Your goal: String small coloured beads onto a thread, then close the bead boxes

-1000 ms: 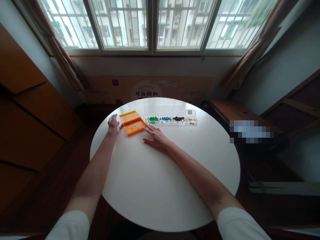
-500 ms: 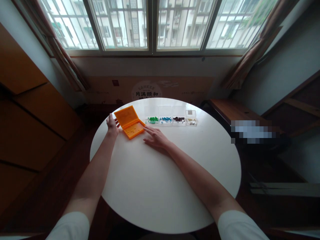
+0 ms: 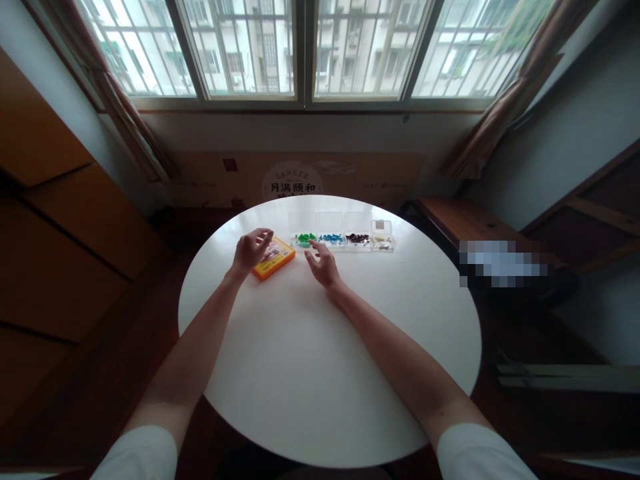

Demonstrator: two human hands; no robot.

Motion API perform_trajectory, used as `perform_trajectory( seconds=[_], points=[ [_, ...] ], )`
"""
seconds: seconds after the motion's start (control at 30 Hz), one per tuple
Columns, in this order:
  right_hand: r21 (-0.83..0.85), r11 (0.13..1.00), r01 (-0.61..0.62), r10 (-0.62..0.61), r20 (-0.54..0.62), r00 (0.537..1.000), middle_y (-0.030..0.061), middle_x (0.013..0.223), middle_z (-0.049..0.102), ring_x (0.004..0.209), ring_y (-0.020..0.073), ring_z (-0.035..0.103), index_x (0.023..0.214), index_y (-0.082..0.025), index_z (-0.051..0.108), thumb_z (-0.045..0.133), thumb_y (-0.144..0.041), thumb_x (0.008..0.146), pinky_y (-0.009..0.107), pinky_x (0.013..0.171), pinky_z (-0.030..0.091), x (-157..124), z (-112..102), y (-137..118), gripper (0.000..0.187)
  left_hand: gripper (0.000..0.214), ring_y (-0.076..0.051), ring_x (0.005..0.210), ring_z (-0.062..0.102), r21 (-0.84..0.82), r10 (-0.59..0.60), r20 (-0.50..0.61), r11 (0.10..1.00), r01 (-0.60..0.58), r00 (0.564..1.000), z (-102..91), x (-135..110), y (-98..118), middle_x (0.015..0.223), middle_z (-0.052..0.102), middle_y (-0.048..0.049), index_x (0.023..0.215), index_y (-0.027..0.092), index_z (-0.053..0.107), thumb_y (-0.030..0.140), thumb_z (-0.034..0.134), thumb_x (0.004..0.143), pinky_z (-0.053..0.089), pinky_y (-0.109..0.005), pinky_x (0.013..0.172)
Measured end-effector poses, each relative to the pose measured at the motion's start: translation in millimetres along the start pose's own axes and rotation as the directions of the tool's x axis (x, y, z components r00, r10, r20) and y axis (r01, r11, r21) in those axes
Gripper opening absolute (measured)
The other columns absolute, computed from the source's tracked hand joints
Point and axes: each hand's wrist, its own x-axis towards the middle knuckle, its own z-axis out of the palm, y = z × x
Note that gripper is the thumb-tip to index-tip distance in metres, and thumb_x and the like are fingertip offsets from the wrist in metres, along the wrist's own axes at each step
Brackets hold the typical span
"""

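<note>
A flat orange plastic case (image 3: pixel 275 263) lies closed on the white table, a printed label on its lid. My left hand (image 3: pixel 251 250) hovers over the case's left side with fingers apart, holding nothing; it hides part of the lid. To the right of the case, my right hand (image 3: pixel 323 264) is raised with spread, slightly curled fingers and nothing in them. Just beyond it stand clear plastic boxes with open lids, holding small green pieces (image 3: pixel 305 238), blue pieces (image 3: pixel 331 238), dark brown pieces (image 3: pixel 358 239) and pale pieces (image 3: pixel 383 241).
The round white table (image 3: pixel 340 373) stands before a barred window (image 3: pixel 360 50). A printed cardboard panel (image 3: pixel 345 177) leans below the sill. Wooden cabinets (image 3: pixel 45 220) are on the left, and a wooden bench (image 3: pixel 470 223) is on the right.
The orange case's lid has swung down shut, hiding the yellow pieces inside. My left hand has moved right, above the case; my right hand has lifted off its edge and shifted right.
</note>
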Motion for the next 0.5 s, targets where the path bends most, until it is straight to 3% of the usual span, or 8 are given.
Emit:
perform_trajectory(
  seconds=[0.13,0.27,0.43,0.5],
  points=[
    [-0.006,1.000,0.003,-0.003,0.009,1.000,0.0130,0.117,0.058,0.109,0.0234,0.053,0.119,-0.017,0.055,0.047,-0.032,0.085,0.036,0.081,0.051,-1,0,-2,0.037,0.040,-0.020,0.067,0.064,0.228,0.013,-0.151,0.973,0.022,0.988,4.9,-4,3,0.055,0.061,0.0002,0.115,0.016,0.058,0.035,0.052,0.081,0.044,-0.036,0.085],
    [-0.010,1.000,-0.003,0.003,0.018,1.000,0.0124,0.117,0.058,0.110,0.0230,0.052,0.117,-0.018,0.056,0.047,-0.032,0.086,0.036,0.082,0.051,-1,-1,-3,0.036,0.046,-0.019,0.064,0.063,0.245,-0.023,-0.192,0.967,0.070,0.981,4.8,-5,1,0.055,0.062,0.0022,0.122,0.016,0.052,0.016,0.045,0.077,0.036,-0.040,0.098],
    [-0.039,0.999,0.010,-0.010,0.018,1.000,0.0132,0.116,0.059,0.110,0.0233,0.053,0.113,-0.016,0.058,0.048,-0.030,0.085,0.038,0.087,0.048,-1,-2,-4,0.033,0.048,-0.012,0.054,0.058,0.204,-0.047,-0.220,0.975,0.093,0.974,4.1,-6,-5,0.060,0.064,0.0045,0.119,0.013,0.051,0.005,0.042,0.072,0.019,-0.041,0.110],
    [-0.058,0.998,0.020,-0.019,0.018,1.000,0.0129,0.115,0.059,0.110,0.0232,0.052,0.111,-0.016,0.059,0.047,-0.029,0.086,0.039,0.089,0.046,-2,-1,-3,0.031,0.046,-0.012,0.060,0.060,0.168,-0.084,-0.218,0.978,0.122,0.972,3.5,-6,-7,0.061,0.064,0.0039,0.116,0.010,0.050,0.002,0.040,0.072,0.022,-0.040,0.108]
  ],
)
